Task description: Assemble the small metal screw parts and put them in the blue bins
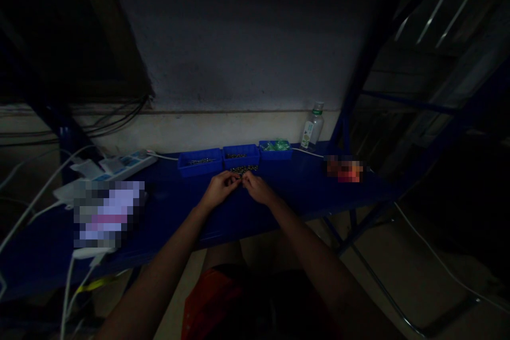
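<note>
Pinching a tiny item (240,177) I cannot identify, my left hand (218,189) and right hand (258,188) adjoin; small parts (249,168) spread crosswise between them and the middle tray (240,161).

The table (171,191) is showing deep blue, and the three small trays (199,163) are wearing a brighter blue. Green is tinting the plastic (278,145) in one tray and ringing the bottle's neck (317,112). White is covering the power strip (123,170) and cables (165,156). The wall (247,53) is appearing grey above, cream below; the shorts (207,295) are showing dark orange-red.
</note>
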`<state>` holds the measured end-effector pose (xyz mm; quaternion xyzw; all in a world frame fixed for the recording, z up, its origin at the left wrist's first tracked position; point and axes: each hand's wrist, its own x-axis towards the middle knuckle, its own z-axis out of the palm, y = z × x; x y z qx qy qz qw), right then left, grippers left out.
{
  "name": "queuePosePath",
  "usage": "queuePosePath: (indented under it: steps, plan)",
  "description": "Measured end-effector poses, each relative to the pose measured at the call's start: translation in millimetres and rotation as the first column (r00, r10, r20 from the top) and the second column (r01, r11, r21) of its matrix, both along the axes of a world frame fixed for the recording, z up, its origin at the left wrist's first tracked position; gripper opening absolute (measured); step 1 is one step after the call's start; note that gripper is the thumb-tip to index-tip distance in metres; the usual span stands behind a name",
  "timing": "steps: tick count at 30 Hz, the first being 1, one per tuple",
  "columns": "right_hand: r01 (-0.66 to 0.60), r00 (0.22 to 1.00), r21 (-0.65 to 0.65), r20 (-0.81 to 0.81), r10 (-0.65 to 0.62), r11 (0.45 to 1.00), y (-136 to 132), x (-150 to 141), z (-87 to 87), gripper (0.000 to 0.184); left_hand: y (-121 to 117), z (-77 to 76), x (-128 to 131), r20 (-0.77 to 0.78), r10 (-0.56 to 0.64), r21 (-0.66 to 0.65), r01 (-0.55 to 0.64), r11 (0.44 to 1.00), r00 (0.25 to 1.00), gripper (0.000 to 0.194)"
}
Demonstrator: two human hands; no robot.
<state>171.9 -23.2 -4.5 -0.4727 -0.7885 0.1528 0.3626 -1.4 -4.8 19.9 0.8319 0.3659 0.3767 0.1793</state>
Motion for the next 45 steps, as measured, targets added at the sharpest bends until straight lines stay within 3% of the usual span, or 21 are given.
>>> queuePosePath:
  steps: [6,10,14,18,22,29,34,41,45]
  plan:
    - [0.026,0.999,0.007,0.026,-0.027,1.0,3,-1,-1.0,0.011,33,19.3,2,-0.092,0.209,0.061,-0.204,0.977,0.974,0.031]
    - [0.048,0.998,0.033,0.047,-0.05,0.998,6,0,-3.8,0.011,66,34.7,16,-0.185,0.444,0.061,-0.441,0.896,0.877,0.034]
    - [0.247,0.967,0.103,0.045,-0.252,0.964,11,2,-5.1,0.016,77,38.1,28,-0.262,0.561,0.085,-0.56,0.824,0.785,0.04]
    - [0.4,0.901,0.103,0.137,-0.412,0.911,11,1,-5.1,0.023,64,28.3,23,-0.347,0.488,0.122,-0.478,0.87,0.801,0.037]
    - [0.378,0.875,0.102,0.286,-0.391,0.92,9,-3,-2.7,0.029,43,11.2,7,-0.486,0.339,0.046,-0.364,0.93,0.805,0.03]
    - [0.381,0.842,0.077,0.383,-0.38,0.921,6,-4,2.9,0.033,20,-13.8,-5,-0.466,0.286,0.094,-0.274,0.957,0.837,0.027]
    - [0.367,0.836,0.102,0.4,-0.376,0.925,3,-4,3.2,0.039,16,-16.3,-5,-0.44,0.274,0.108,-0.253,0.962,0.855,0.026]
    - [0.28,0.842,0.036,0.471,-0.263,0.959,12,-3,7.7,0.032,16,-17.9,-7,-0.422,0.26,0.097,-0.242,0.965,0.868,0.023]
    - [0.299,0.848,0.045,0.446,-0.287,0.953,15,-4,7.1,0.029,17,-17.7,-6,-0.412,0.243,0.11,-0.217,0.97,0.878,0.021]
